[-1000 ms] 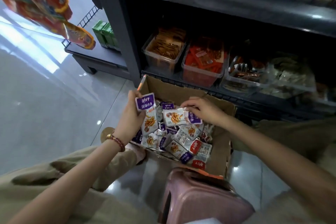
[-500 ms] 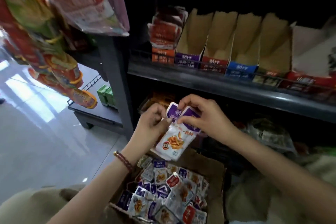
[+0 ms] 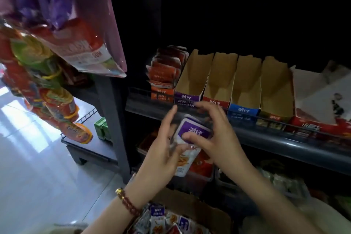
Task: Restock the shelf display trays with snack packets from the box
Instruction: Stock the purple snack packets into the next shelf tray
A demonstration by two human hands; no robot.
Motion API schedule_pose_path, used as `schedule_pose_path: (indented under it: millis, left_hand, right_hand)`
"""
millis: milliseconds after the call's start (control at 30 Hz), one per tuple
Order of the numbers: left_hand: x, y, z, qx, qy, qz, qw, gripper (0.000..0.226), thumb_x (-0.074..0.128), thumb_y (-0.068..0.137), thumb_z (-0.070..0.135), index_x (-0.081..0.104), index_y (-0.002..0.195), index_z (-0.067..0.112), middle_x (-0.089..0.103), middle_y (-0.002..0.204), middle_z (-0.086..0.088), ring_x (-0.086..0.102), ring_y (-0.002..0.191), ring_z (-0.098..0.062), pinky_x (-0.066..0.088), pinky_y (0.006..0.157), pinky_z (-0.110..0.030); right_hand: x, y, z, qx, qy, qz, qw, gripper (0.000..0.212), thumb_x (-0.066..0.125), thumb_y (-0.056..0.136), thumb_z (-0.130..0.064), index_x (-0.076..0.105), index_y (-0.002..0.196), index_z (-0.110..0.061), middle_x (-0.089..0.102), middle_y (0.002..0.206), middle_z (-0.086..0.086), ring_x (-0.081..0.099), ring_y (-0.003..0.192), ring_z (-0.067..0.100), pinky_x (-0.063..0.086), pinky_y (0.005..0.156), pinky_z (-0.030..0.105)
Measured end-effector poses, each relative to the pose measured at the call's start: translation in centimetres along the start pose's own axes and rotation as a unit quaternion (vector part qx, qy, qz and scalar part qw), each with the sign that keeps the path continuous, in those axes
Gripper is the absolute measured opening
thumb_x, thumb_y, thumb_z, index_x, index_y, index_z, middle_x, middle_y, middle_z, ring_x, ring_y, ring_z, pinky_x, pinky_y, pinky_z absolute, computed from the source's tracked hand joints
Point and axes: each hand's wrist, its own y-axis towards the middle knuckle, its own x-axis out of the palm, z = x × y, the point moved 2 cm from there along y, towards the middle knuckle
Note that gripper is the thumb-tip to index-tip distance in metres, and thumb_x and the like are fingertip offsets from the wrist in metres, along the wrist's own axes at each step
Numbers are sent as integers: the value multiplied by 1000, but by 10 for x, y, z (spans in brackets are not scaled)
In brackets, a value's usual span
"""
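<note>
Right now both hands are up in front of the dark metal shelf point(image 3: 284, 144), w/ a small stack of purple-topped snack packets point(image 3: 193, 131) clamped between them. The left hand point(image 3: 163, 150) cups the stack's left side and lower end, forefinger pointing up. The right hand point(image 3: 214, 138) has its thumb pressed on the purple label and its fingers curled round the back.

The stack sits just below and in front of the purple-fronted tray point(image 3: 188, 99), which shows brown cardboard inside. To that tray's left is an orange tray point(image 3: 162, 94) packed w/ red packets; to its right a blue tray point(image 3: 244, 109) and others stand in a row on the shelf.

The box point(image 3: 205, 213) is at the bottom of view under the forearms, w/ loose packets point(image 3: 167, 220) in it.

Room: glossy pale floor point(image 3: 34, 167) at left w/ window glare, a grey upright post point(image 3: 114, 129), and hanging snack bags point(image 3: 38, 74) top left. Beyond the post is a low platform point(image 3: 91, 150) carrying green cartons point(image 3: 102, 128).
</note>
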Motion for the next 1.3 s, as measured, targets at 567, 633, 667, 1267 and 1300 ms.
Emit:
schedule_pose_path:
  millis: [567,633,667,1267,1300]
  left_hand:
    - [4,41,-12,139,178,94,970,54,52,94,33,32,144,29,29,139,6,33,129,4,42,90,-6]
    - [-1,54,-18,133,259,92,952,58,45,96,43,26,148,23,23,143,9,31,129,5,42,91,-7]
    - [-4,60,-23,121,312,86,938,62,40,96,48,24,149,22,19,146,13,31,129,4,45,91,-11]
    - [-1,112,-79,212,511,103,826,51,48,86,39,42,130,14,46,125,-4,42,120,-21,25,105,-35]
    - [0,112,-82,208,502,103,833,52,48,86,39,41,132,14,43,127,-3,40,122,-21,23,107,-34]
  right_hand:
    - [-15,17,3,86,231,34,968,18,70,81,-9,65,89,-24,72,77,-2,66,61,5,48,46,15]
    - [-29,30,-1,31,176,83,980,23,69,81,-9,64,89,-29,71,78,-10,68,70,1,50,54,13]
    - [-37,39,-1,-3,161,123,979,23,68,82,-9,63,91,-29,71,80,-13,68,75,-1,51,57,13]
    - [-22,172,63,-10,-48,212,976,24,57,93,-12,61,116,-10,58,106,2,57,94,5,39,71,6]
    - [-21,172,63,5,-114,206,972,27,57,93,-14,61,120,-12,55,110,5,53,104,13,37,75,11]
